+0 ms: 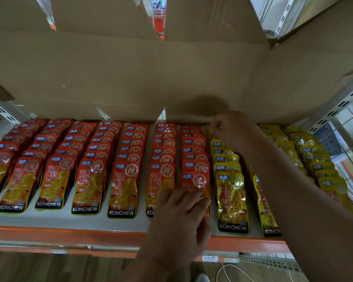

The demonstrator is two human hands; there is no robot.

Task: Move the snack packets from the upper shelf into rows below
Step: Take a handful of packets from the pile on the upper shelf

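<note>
Head view: my left grip (179, 216) clasps the front red packet (195, 180) on the shelf (110, 222), right grip (230, 127) seems to pinch a rear yellow packet (220, 128); light, slippery pouches, best pinched at edges, I'd say.

1. Brown cardboard sheets (130, 68) stand behind my shelf (69, 222), whose front edge is orange.
2. White slotted metal uprights (338, 102) flank it on both sides.
3. Below me lies wood-grain floor (39, 267) with a white cord (224, 266).

Red packets (124, 186), yellow packets (231, 200), orange shelf edge (69, 236)
</note>
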